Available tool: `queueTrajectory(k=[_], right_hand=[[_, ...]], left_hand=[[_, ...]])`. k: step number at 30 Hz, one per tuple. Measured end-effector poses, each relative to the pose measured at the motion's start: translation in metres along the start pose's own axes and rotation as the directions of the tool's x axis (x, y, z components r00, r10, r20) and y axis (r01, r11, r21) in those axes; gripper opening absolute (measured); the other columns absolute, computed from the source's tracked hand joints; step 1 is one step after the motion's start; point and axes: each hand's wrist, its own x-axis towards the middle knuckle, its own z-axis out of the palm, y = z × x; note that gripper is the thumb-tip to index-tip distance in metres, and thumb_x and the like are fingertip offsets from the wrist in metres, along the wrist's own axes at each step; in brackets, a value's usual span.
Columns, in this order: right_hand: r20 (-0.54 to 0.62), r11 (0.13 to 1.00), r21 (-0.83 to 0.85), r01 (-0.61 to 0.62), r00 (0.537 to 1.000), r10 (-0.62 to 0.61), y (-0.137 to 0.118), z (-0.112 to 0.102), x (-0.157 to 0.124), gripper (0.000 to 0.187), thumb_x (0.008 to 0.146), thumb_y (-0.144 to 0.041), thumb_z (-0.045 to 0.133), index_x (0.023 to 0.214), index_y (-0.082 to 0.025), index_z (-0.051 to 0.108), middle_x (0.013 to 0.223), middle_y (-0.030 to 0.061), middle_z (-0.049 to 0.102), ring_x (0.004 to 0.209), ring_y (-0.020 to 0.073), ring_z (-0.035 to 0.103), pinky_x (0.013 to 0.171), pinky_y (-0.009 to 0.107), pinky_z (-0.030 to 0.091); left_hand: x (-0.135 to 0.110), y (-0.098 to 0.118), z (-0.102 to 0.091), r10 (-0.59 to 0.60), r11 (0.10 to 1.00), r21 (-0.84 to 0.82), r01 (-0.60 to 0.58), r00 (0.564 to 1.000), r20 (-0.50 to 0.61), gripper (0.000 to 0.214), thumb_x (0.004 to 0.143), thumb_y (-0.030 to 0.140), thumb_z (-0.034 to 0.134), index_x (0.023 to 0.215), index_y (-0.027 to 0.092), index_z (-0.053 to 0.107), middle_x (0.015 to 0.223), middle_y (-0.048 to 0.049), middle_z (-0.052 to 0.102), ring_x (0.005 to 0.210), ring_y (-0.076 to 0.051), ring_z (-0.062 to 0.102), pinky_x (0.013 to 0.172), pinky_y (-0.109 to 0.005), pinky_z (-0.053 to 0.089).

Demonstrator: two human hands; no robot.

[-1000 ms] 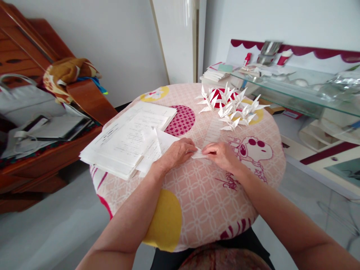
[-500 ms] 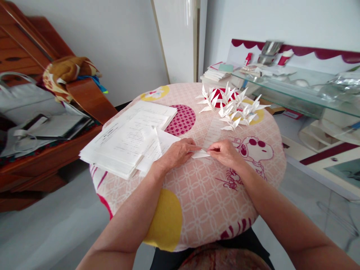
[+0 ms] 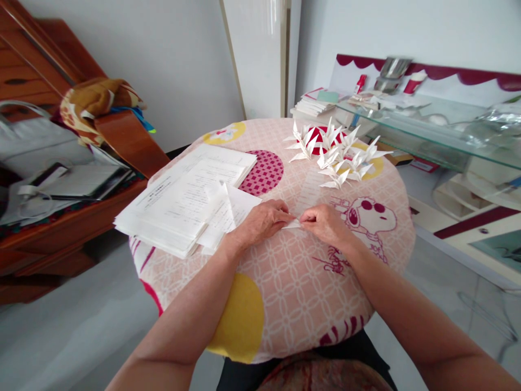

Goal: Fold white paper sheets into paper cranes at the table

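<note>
Between my hands, a small folded piece of white paper lies on the patterned tablecloth. My left hand presses on its left side with the fingers together. At its right end, my right hand pinches the edge between thumb and forefinger. The fingers cover much of the folded paper. Just beyond the hands lies a strip of printed paper. Several white origami cranes stand grouped at the far right of the table.
A stack of printed sheets covers the table's left side, with a partly folded sheet beside it. To the right is a glass shelf with containers on it. A wooden chair holding cloth and a bag stands at left.
My left hand has slid slightly right, closer to my right hand. Less of the folded paper shows between them. The cranes and the stack stay in place.
</note>
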Motion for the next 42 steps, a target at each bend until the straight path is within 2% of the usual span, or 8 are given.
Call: queueTrajectory(k=[8, 12, 14, 17, 23, 30, 36, 42], right_hand=[[-0.019, 0.976, -0.168, 0.135, 0.990, -0.140, -0.001, -0.002, -0.002, 0.020, 0.080, -0.009, 0.059, 0.066, -0.014, 0.073, 0.062, 0.0034, 0.065, 0.059, 0.0147, 0.055, 0.058, 0.027, 0.034], [-0.158, 0.943, -0.136, 0.304, 0.933, -0.324, -0.006, 0.006, -0.006, 0.022, 0.088, -0.009, 0.053, 0.088, -0.014, 0.074, 0.092, 0.0107, 0.071, 0.088, 0.0210, 0.064, 0.079, 0.031, 0.048], [-0.129, 0.920, -0.098, 0.379, 0.912, -0.390, -0.010, 0.013, -0.011, 0.027, 0.091, -0.010, 0.050, 0.106, -0.014, 0.071, 0.109, 0.0134, 0.070, 0.102, 0.0229, 0.064, 0.089, 0.035, 0.050], [-0.033, 0.911, -0.136, 0.388, 0.918, -0.396, -0.013, 0.026, -0.021, 0.038, 0.093, -0.016, 0.052, 0.130, -0.009, 0.059, 0.128, 0.0194, 0.063, 0.119, 0.0282, 0.059, 0.101, 0.044, 0.049], [0.041, 0.869, -0.282, 0.405, 0.911, -0.411, -0.006, 0.043, -0.034, 0.054, 0.097, -0.029, 0.047, 0.147, -0.009, 0.044, 0.152, 0.0224, 0.044, 0.142, 0.0338, 0.039, 0.115, 0.054, 0.038], [0.066, 0.870, -0.317, 0.378, 0.924, -0.377, -0.008, 0.046, -0.033, 0.058, 0.098, -0.036, 0.047, 0.149, -0.009, 0.042, 0.155, 0.0204, 0.040, 0.146, 0.0344, 0.033, 0.117, 0.055, 0.034], [0.090, 0.864, -0.315, 0.393, 0.919, -0.385, -0.008, 0.044, -0.033, 0.060, 0.097, -0.039, 0.050, 0.146, -0.004, 0.046, 0.155, 0.0227, 0.040, 0.146, 0.0340, 0.033, 0.118, 0.052, 0.033], [0.062, 0.852, -0.324, 0.412, 0.908, -0.415, -0.009, 0.044, -0.032, 0.058, 0.097, -0.038, 0.050, 0.146, -0.008, 0.046, 0.151, 0.0220, 0.046, 0.144, 0.0339, 0.037, 0.118, 0.056, 0.031]], left_hand=[[-0.001, -0.009, 0.003, -0.008, 0.997, -0.079, 0.005, 0.999, -0.040, 0.027, 0.091, 0.015, 0.059, 0.108, 0.026, 0.077, 0.104, -0.0057, 0.070, 0.092, -0.016, 0.064, 0.080, -0.025, 0.048], [-0.001, -0.010, 0.003, -0.031, 0.992, -0.121, 0.026, 0.999, -0.039, 0.025, 0.091, 0.017, 0.059, 0.105, 0.026, 0.077, 0.103, -0.0051, 0.070, 0.094, -0.017, 0.064, 0.081, -0.026, 0.047], [-0.002, -0.011, 0.003, -0.041, 0.987, -0.157, 0.034, 0.998, -0.042, 0.022, 0.091, 0.018, 0.059, 0.100, 0.023, 0.078, 0.101, -0.0051, 0.070, 0.093, -0.017, 0.064, 0.081, -0.025, 0.047], [-0.003, -0.014, 0.000, -0.092, 0.973, -0.219, 0.073, 0.993, -0.079, 0.017, 0.089, 0.021, 0.061, 0.095, 0.020, 0.078, 0.097, -0.0056, 0.070, 0.090, -0.017, 0.064, 0.081, -0.026, 0.048], [-0.009, -0.026, -0.012, -0.181, 0.951, -0.271, 0.151, 0.979, -0.090, 0.013, 0.082, 0.019, 0.066, 0.088, 0.016, 0.077, 0.091, -0.0056, 0.070, 0.084, -0.016, 0.064, 0.079, -0.027, 0.049], [-0.015, -0.040, -0.011, -0.245, 0.909, -0.365, 0.200, 0.966, -0.080, 0.014, 0.076, 0.013, 0.066, 0.086, 0.015, 0.077, 0.084, -0.0032, 0.073, 0.078, -0.014, 0.064, 0.074, -0.024, 0.049], [-0.017, -0.045, -0.014, -0.299, 0.881, -0.406, 0.244, 0.951, -0.078, 0.015, 0.074, 0.010, 0.066, 0.083, 0.014, 0.077, 0.079, -0.0032, 0.074, 0.073, -0.013, 0.065, 0.070, -0.022, 0.049], [-0.016, -0.044, -0.014, -0.328, 0.880, -0.388, 0.272, 0.941, -0.084, 0.017, 0.071, 0.006, 0.064, 0.081, 0.013, 0.077, 0.078, -0.0023, 0.074, 0.071, -0.012, 0.065, 0.069, -0.022, 0.049]])
